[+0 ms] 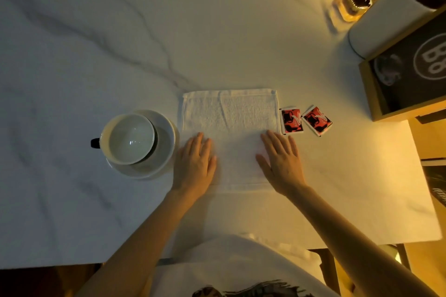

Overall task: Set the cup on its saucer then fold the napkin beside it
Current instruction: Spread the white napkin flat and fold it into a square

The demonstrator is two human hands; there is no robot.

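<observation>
Cup [130,138] is already sitting on saucer [166,144] (step one judged done). Napkin [229,128] is being pressed flat on the desk [96,43], just right of the saucer, by left hand [195,164] and right hand [281,164]; fingers [270,138] splayed, gripping nothing. Next: an edge needs pinching and folding over.

Bench [120,31]: white top, grey marble veining, under warm yellow light strongest toward 3 o'clock. At 2 o'clock a wood-framed dark sign [410,75] stands beside a white paper roll [386,24].
</observation>
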